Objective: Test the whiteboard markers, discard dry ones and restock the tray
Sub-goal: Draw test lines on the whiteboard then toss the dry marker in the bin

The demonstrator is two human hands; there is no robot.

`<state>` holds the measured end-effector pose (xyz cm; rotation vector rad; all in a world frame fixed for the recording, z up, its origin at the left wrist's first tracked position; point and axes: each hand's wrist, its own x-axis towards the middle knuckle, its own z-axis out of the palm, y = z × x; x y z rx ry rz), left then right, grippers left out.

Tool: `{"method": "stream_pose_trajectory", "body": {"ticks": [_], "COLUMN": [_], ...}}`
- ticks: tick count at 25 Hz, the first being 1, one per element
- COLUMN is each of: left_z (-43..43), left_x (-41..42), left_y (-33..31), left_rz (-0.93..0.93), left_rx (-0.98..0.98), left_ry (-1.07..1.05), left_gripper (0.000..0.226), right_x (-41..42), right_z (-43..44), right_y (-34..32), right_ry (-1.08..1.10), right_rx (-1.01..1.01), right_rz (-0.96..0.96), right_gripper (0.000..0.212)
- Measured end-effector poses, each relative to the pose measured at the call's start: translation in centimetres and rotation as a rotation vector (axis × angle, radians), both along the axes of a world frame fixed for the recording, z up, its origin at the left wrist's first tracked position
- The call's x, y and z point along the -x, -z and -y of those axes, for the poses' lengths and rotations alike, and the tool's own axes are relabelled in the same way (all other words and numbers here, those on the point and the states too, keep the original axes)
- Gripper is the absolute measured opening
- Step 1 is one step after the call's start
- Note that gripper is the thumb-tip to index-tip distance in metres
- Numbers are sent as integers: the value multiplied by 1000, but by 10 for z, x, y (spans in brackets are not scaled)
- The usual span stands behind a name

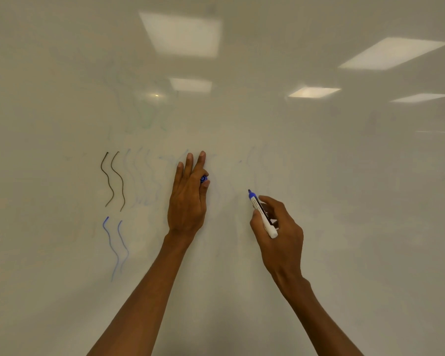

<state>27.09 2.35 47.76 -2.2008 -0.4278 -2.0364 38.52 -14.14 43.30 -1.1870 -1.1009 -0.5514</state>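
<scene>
1. Whiteboard (344, 176) fills the view; both hands in front of it.
2. L hand (186, 199) mid-frame; cap (203, 179) pinched at its 1 o'clock edge.
3. R hand (280, 232) at 4 o'clock of L hand, apart; marker (262, 214) in it, tip toward 11 o'clock.
4. Upper wavy strokes (112, 181) at 9 o'clock of L hand; lower strokes (116, 247) at their 6 o'clock.
</scene>
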Motion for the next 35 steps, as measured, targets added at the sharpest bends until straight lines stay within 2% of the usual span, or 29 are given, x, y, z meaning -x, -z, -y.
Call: {"method": "stream_pose_trajectory", "body": {"ticks": [5, 9, 14, 16, 19, 23, 25, 27, 29, 33, 35], "left_z": [2, 3, -5, -5, -1, 13, 23, 41, 65, 90, 89], "left_x": [1, 2, 0, 0, 5, 17, 26, 35, 46, 65, 79], "left_y": [-2, -3, -5, -6, -5, -7, -1, 18, 48, 106, 127], "left_rz": [-9, -3, -46, -46, -38, -76, -48, 69, 205, 597, 759], "left_rx": [54, 2, -52, -48, -19, 205, 207, 202, 366, 996, 1226], "left_ry": [1, 15, -7, 16, 92, 277, 319, 296, 349, 720, 814], "left_gripper": [54, 49, 41, 39, 36, 46, 39, 24, 19, 21, 21], "right_x": [5, 1, 8, 10, 10, 23, 32, 42, 55, 82, 96], "right_z": [-15, -14, 7, 15, 26, 43, 47, 49, 49, 47, 43], "right_y": [-34, -15, 38, 47, 51, 49, 50, 53, 59, 81, 94], "right_ry": [198, 345, 367, 291, -22, -317, -451, -560, -662, -738, -745], "right_rx": [-60, -24, 115, 227, 249, 207, 194, 184, 177, 205, 252], "right_rz": [179, 271, 181, 36, -241, -412, -557, -709, -813, -900, -915], "right_gripper": [31, 24, 14, 15, 20, 22, 19, 19, 23, 27, 28]}}
